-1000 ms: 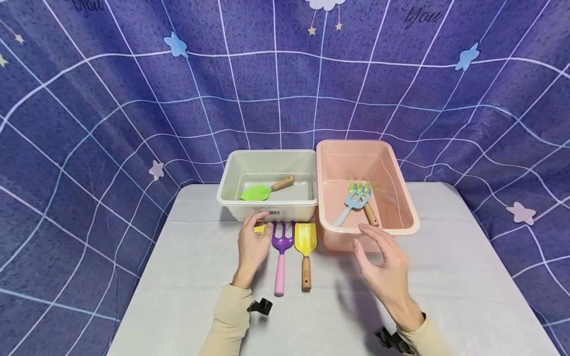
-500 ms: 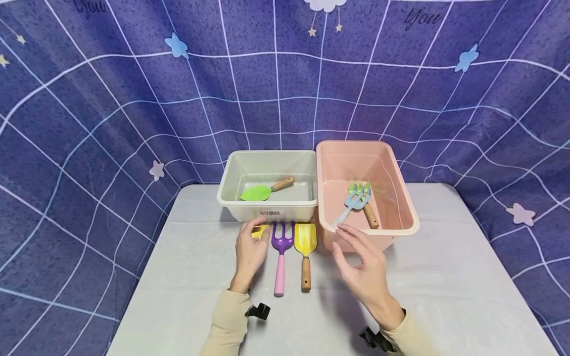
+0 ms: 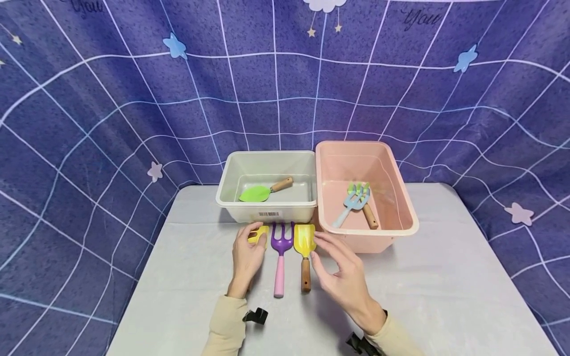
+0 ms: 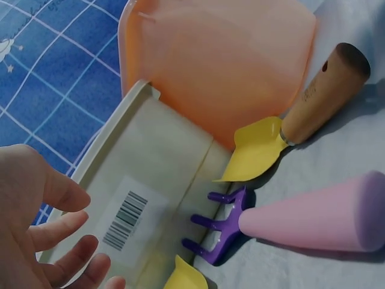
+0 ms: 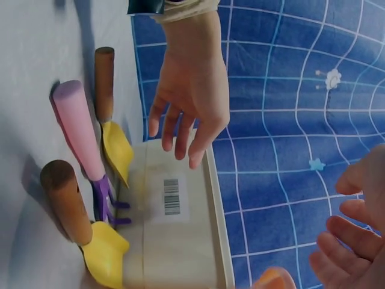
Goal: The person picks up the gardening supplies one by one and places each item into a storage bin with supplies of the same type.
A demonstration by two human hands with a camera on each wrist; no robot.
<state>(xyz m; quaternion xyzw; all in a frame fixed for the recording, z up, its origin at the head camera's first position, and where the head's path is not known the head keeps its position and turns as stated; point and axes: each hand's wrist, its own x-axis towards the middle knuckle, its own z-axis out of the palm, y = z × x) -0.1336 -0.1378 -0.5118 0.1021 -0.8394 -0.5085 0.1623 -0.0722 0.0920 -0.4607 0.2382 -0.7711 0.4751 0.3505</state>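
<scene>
A purple garden fork [image 3: 282, 243] with a pink handle lies on the table between two yellow hand trowels. The right trowel [image 3: 305, 240] has a wooden handle; the left one [image 5: 118, 150] is partly covered by my left hand [image 3: 247, 254] in the head view. That hand hovers above it with loosely bent, parted fingers, nothing between them. My right hand [image 3: 345, 277] hangs in the air just right of the right trowel, thumb and fingers apart and holding nothing. In the head view its fingertips overlap the trowel blade's edge.
Behind the tools stands a pale grey bin [image 3: 267, 203] holding a green leaf-shaped trowel [image 3: 256, 194]. To its right, a pink bin [image 3: 403, 198] contains a light blue fork [image 3: 355, 199] crossed over a green wooden-handled tool [image 3: 369, 216]. A purple-blue curtain [image 3: 276, 84] hangs behind.
My right hand has moved left and nearer the body, from the pink bin's front rim to beside the right trowel. My left hand has drawn back slightly, uncovering more of the left trowel.
</scene>
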